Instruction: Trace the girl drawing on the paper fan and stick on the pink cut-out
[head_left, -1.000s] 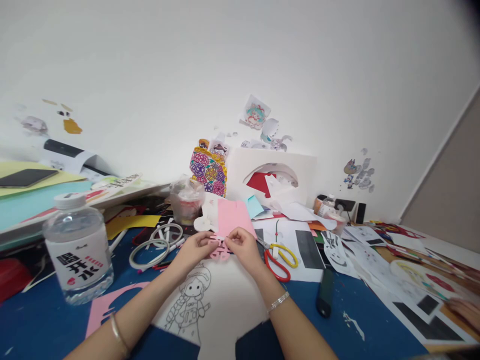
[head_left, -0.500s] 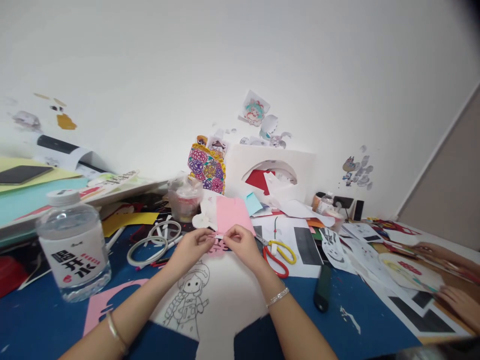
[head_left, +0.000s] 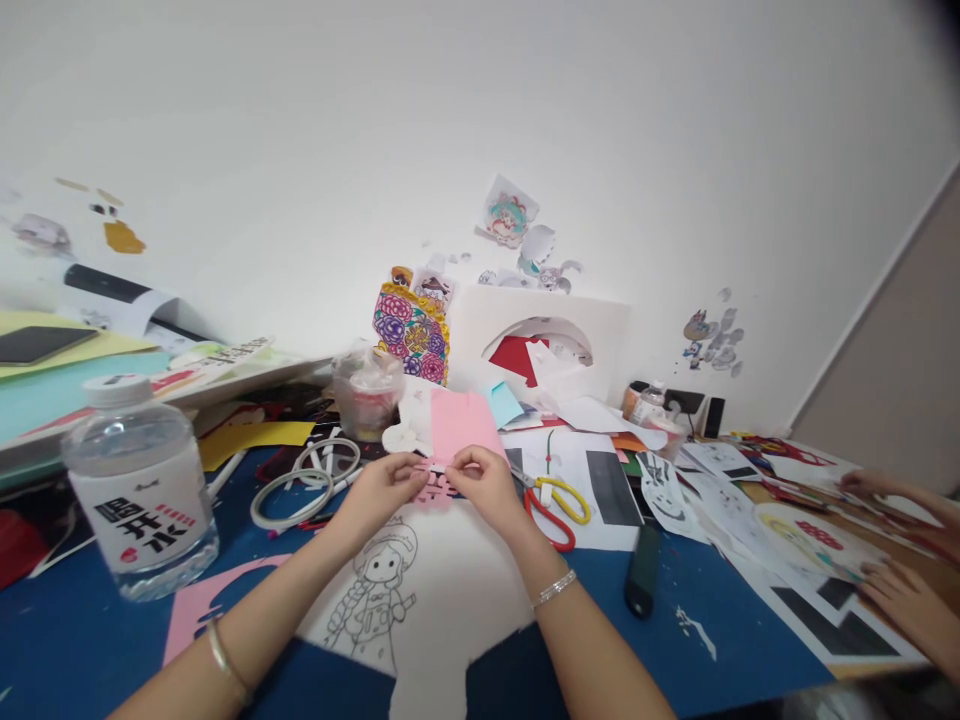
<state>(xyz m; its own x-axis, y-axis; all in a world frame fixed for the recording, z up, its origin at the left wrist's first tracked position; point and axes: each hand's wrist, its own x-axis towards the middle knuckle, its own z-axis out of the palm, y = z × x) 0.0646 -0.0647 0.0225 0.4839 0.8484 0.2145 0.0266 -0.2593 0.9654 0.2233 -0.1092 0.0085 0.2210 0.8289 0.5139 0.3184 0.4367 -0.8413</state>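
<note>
Pink paper cutout (head_left: 432, 493) is pinched by left hand (head_left: 387, 486) and right hand (head_left: 486, 486) (both nearly closed).

The bottle (head_left: 135, 455) at the left has a white label (head_left: 146, 515) with big black words, 喝开水. The little pink words next to them are too blurry to read. At the right, a red sign (head_left: 819, 533) on a card (head_left: 844, 562) looks like 囍.

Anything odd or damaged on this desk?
Ragged white patch on the blue tabletop, right of the dark green object; its irregular pale shape breaks the blue. Paint, glue or wear: can't tell. The pink cutout is partly hidden by the fingers, so its condition's unclear.
</note>
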